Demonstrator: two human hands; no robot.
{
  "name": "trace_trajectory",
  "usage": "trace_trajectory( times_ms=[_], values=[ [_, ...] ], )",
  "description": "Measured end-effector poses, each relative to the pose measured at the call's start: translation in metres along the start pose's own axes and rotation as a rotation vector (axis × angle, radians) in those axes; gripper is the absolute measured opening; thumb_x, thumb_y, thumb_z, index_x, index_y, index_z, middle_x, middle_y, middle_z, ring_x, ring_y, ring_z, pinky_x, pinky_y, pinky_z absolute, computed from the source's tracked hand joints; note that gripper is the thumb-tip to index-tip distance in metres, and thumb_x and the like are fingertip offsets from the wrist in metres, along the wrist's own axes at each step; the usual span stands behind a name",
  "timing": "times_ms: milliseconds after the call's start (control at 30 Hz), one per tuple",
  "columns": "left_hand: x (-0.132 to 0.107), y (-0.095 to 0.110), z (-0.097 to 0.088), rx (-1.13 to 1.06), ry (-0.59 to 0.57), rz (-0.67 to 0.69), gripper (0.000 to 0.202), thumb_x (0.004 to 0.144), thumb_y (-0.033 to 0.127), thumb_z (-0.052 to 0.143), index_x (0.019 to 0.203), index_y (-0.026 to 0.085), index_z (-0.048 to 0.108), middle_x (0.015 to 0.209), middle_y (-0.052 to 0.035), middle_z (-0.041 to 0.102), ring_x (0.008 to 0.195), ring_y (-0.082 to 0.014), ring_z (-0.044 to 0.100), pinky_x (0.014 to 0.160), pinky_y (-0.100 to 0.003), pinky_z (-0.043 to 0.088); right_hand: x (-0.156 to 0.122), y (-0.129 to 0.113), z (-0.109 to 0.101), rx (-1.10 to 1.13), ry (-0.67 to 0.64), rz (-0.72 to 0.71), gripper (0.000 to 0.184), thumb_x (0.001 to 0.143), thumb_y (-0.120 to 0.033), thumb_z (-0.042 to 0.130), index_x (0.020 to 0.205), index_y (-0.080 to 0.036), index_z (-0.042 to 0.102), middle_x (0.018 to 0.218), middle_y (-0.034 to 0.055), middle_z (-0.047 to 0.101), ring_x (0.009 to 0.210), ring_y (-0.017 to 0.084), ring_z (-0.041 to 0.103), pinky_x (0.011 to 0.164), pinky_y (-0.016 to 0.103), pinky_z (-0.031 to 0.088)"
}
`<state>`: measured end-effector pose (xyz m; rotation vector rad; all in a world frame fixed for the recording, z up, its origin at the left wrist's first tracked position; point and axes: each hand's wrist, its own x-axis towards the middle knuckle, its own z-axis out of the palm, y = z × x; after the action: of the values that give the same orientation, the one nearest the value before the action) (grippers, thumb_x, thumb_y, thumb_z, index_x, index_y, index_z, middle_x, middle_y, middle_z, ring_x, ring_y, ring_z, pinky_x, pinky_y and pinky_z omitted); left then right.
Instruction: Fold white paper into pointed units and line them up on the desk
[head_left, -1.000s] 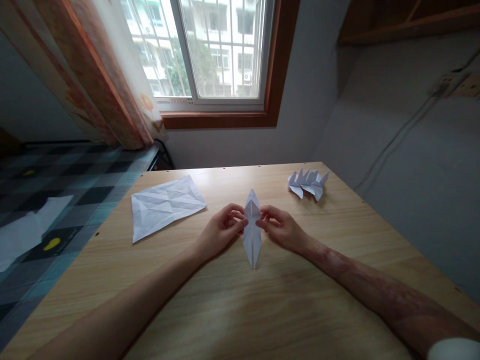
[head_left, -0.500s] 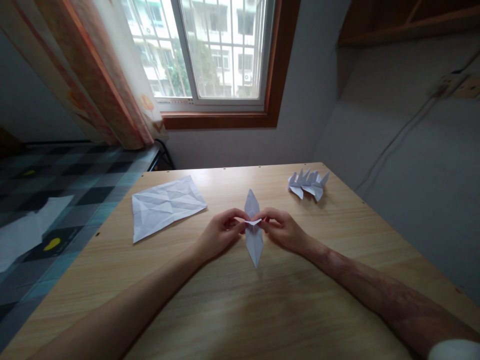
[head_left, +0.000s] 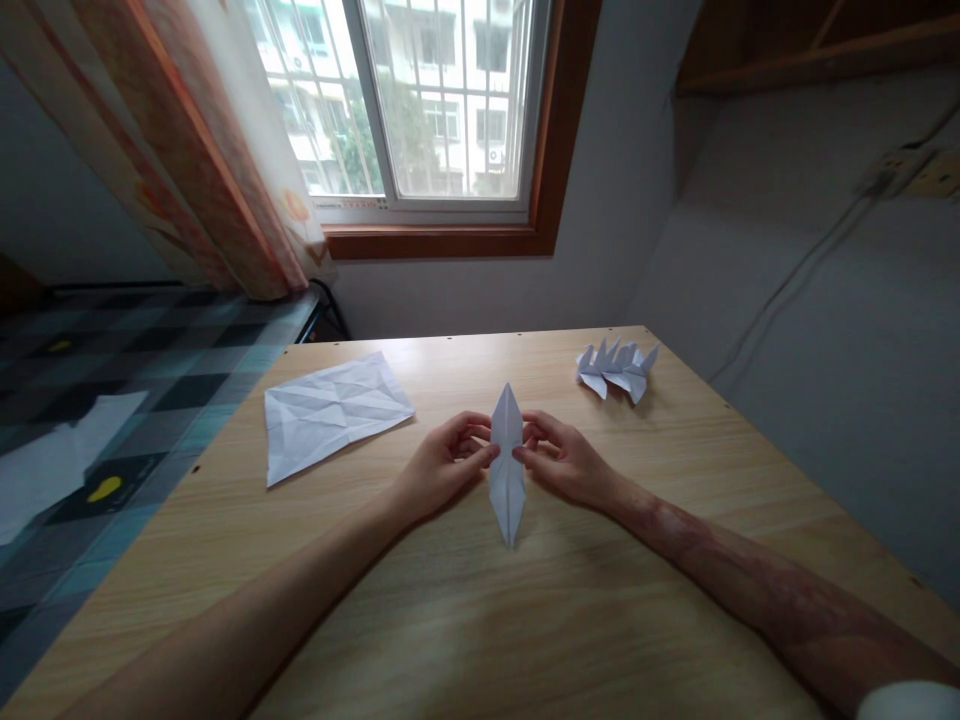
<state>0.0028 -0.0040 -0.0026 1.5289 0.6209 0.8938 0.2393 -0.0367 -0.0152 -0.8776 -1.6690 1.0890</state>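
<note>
Between my hands, over the middle of the table, is a piece of folded white paper [head_left: 508, 490], long and narrow with a point at each end and a crease down its length. My left hand [head_left: 451, 455] pinches its left edge near the middle, the thumb on the face towards me. My right hand [head_left: 556, 455] grips the opposite edge the same way. Both hands' other fingers curl behind the paper and are partly hidden by it.
A creased white sheet [head_left: 337, 415] lies on the wooden table [head_left: 420, 620] at the left. Several folded white paper pieces [head_left: 616, 370] sit joined or nested at the back right. Beyond the left edge is a checked bed [head_left: 180, 345] with white paper [head_left: 67, 455].
The small raised flap across the paper's middle is now out of sight, and the front looks flat and whole. My thumbs have moved apart to the two side edges.
</note>
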Motion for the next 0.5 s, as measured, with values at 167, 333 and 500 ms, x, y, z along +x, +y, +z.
trace_trajectory(
  times_ms=[167,333,500],
  values=[
    [0.0,-0.001,-0.001,0.003,-0.042,-0.002,0.037,0.097,0.035,0.085,0.125,0.016,0.07,0.11,-0.0094,0.082,0.089,-0.0159,0.076,0.075,-0.024,0.056,0.002,0.001,-0.001,0.028,0.01,0.024,0.034,0.1,-0.039,0.077,0.129,-0.023,0.071,0.096,0.0014,0.073,0.086,0.016,0.067,0.086,0.031,0.057],
    [0.001,-0.002,-0.002,-0.019,0.0,0.005,0.035,0.095,0.037,0.087,0.119,0.018,0.07,0.109,-0.008,0.081,0.089,-0.0169,0.077,0.074,-0.024,0.056,0.002,0.008,-0.002,0.108,0.041,0.046,0.043,0.099,-0.044,0.08,0.134,-0.026,0.065,0.09,-0.0015,0.071,0.078,0.015,0.063,0.077,0.029,0.055],
    [0.003,-0.001,-0.003,-0.045,0.012,-0.025,0.032,0.094,0.038,0.088,0.111,0.017,0.071,0.099,-0.0059,0.081,0.085,-0.0164,0.076,0.077,-0.026,0.058,0.001,0.01,-0.001,0.077,0.054,0.029,0.028,0.1,-0.047,0.079,0.115,-0.025,0.071,0.096,0.0018,0.072,0.08,0.016,0.063,0.074,0.029,0.056]
  ],
)
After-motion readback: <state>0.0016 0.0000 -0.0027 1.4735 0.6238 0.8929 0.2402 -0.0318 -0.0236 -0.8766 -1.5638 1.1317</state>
